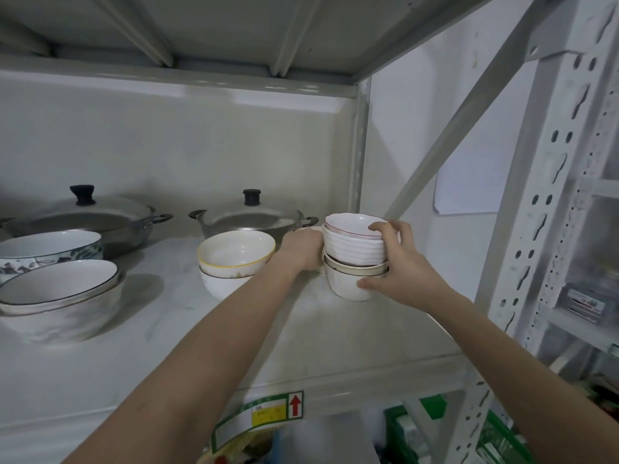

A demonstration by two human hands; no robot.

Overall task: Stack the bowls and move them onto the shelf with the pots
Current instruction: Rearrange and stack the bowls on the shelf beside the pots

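Right hand (393, 262) grips the small bowl stack (356, 256) from the right, thumb low on the bottom bowl, fingers curled over the top rim. Left hand (301, 247) presses against its left side; fingers hidden behind the stack, grip can't be told. Stack sits on the white shelf (335, 333) at right: ribbed white bowl with red rim on plain white ones. Two lidded pots (249, 216) stand behind. Yellow-rimmed bowl pair (236, 259) just left.

On the shelf (160, 329), two pots (248, 219) stand behind three bowl stacks (356, 256) (rightmost between both hands).
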